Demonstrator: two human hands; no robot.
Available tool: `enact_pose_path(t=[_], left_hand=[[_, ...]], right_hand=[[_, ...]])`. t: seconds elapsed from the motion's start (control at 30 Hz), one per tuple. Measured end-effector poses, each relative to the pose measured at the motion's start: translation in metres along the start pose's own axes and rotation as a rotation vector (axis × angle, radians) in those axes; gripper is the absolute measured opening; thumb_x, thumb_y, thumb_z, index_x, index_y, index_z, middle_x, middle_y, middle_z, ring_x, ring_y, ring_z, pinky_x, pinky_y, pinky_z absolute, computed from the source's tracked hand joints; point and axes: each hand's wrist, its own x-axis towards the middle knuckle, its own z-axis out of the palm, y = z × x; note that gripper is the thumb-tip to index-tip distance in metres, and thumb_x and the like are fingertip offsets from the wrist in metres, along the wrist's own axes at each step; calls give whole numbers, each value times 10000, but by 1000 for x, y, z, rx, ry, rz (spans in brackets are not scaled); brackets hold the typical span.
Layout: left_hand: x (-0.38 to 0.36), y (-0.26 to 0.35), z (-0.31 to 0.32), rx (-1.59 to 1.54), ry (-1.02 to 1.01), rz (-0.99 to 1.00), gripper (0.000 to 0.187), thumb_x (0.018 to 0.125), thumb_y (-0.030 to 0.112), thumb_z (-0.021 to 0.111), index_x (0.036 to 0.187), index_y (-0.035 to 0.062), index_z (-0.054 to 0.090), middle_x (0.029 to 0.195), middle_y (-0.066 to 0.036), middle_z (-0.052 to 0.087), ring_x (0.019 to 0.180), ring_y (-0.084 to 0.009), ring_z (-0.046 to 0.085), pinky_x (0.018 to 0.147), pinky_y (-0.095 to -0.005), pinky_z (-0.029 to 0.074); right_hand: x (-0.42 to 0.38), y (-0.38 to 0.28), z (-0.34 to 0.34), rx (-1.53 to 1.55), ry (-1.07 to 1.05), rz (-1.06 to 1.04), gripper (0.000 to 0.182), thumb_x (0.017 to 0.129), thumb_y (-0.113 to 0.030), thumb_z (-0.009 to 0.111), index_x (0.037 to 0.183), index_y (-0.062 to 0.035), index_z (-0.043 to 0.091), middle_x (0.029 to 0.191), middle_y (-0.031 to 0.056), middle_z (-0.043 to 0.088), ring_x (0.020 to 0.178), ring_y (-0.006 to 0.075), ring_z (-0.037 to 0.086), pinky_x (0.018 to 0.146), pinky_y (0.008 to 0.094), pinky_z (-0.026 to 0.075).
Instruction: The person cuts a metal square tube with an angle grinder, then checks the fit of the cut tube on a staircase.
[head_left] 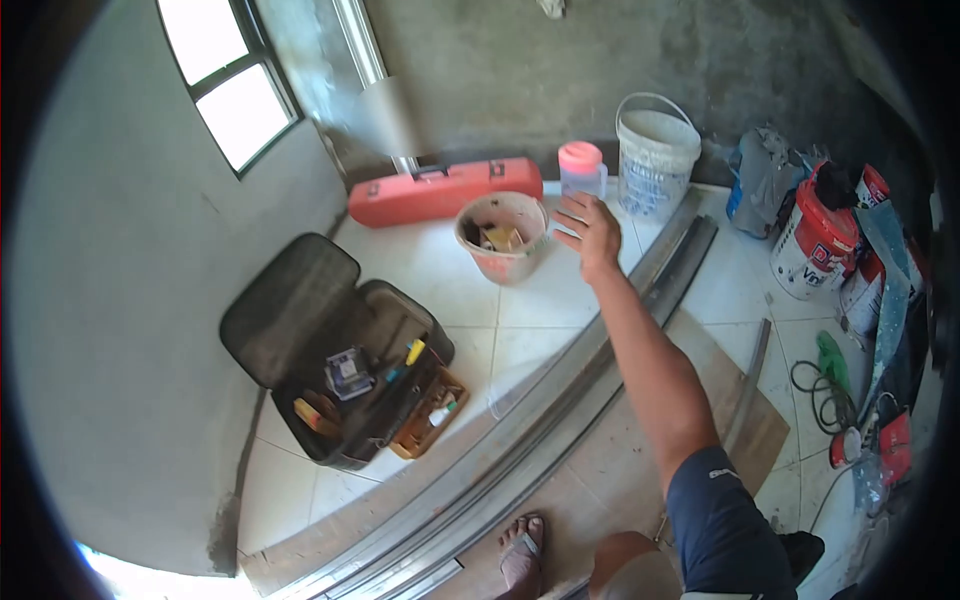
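My right hand (590, 235) is stretched forward with its fingers spread, and nothing is in it. It appears in front of a bucket (505, 262) with scraps inside and a clear jug (581, 172) with a pink lid. A white bucket (655, 165) with a raised handle stands just beyond to the right. Below my arm, long metal profiles (510, 440) lie across a brown board (620, 450). My left hand is out of view.
An open black case (365, 370) with tools and a small orange tray (430, 412) is at the left. A long red case (447, 192) lies by the back wall. Red-and-white paint buckets (812, 245), bags and cords crowd the right side.
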Motion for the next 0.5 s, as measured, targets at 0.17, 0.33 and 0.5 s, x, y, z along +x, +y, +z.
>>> enact_pose_path(t=[0.17, 0.33, 0.5], left_hand=[[28, 11, 11, 38, -92, 9, 334, 923, 265, 748, 1197, 81, 698, 1037, -148, 730, 898, -284, 713, 788, -389, 579], [54, 29, 17, 130, -236, 121, 330, 924, 253, 746, 1198, 74, 696, 1015, -146, 733, 883, -286, 712, 785, -388, 579], [133, 141, 20, 63, -94, 594, 310, 898, 209, 759, 1124, 8, 688, 910, -158, 727, 827, -289, 712, 752, -370, 570]], right_hand=[[-64, 30, -145, -375, 87, 194, 400, 1041, -357, 550, 1218, -2, 599, 1073, 156, 705, 877, 244, 721, 742, 338, 599], [-174, 62, -275, -733, 185, 486, 238, 1031, -244, 618, 1105, -18, 630, 993, 107, 688, 882, 189, 693, 789, 332, 597], [-208, 66, -290, -861, 110, 579, 219, 1018, -200, 624, 1104, 0, 649, 957, 94, 685, 870, 177, 684, 815, 330, 586]])
